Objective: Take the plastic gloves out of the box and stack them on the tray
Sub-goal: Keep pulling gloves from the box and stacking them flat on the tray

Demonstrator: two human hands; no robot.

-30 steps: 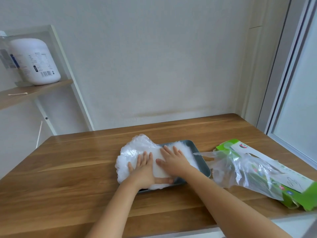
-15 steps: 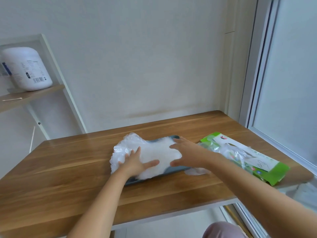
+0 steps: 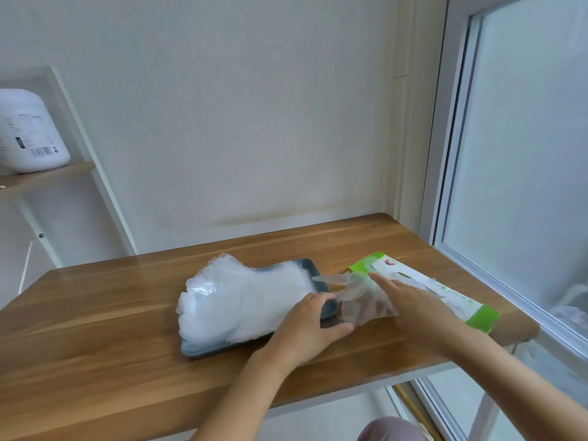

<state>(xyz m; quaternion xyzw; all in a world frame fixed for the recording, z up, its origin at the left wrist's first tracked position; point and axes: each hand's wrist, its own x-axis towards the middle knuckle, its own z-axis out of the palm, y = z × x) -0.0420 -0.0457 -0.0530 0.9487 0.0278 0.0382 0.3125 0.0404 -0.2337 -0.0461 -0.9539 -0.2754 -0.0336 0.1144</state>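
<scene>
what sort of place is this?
Probably a room in a home, not a lab or factory: a wooden table against a plain wall, a window at the right, and a leaning shelf holding a white jar.

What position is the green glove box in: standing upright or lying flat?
Lying flat. The green glove box rests on its broad face on the wooden table, with its printed side facing up.
</scene>
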